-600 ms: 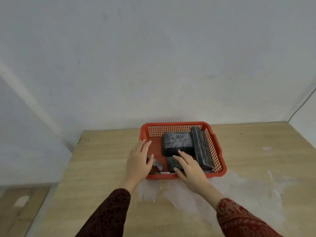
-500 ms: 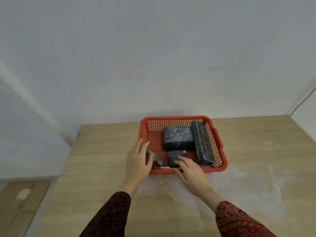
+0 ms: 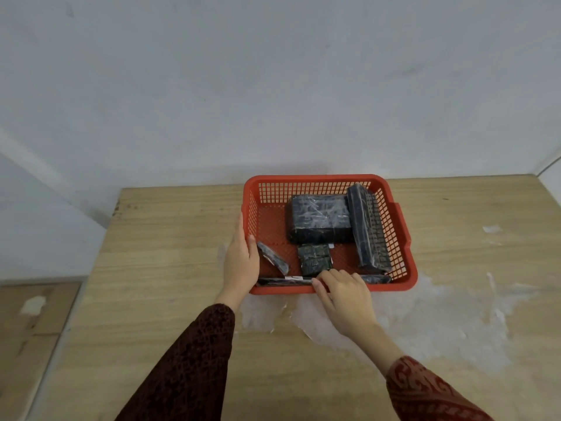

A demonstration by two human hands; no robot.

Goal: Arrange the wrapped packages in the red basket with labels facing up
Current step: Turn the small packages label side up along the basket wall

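Note:
The red basket (image 3: 403,238) sits on the wooden table near the wall. It holds a large dark wrapped block (image 3: 318,218), a long package (image 3: 367,229) leaning on the right wall, a small square package (image 3: 314,259) and a slim package (image 3: 273,258). A long thin package (image 3: 285,281) with a white label lies along the near wall. My left hand (image 3: 241,262) grips the basket's left wall, thumb inside. My right hand (image 3: 343,296) curls over the near rim, fingertips on the long thin package and thumb outside.
The wooden table (image 3: 170,238) ends at its left edge, with floor below. A white wall stands right behind the basket. A whitish smeared patch (image 3: 425,317) covers the tabletop in front of and to the right of the basket.
My right hand drew back from the small square package to the near rim. My left hand shifted from the near left corner onto the basket's left wall.

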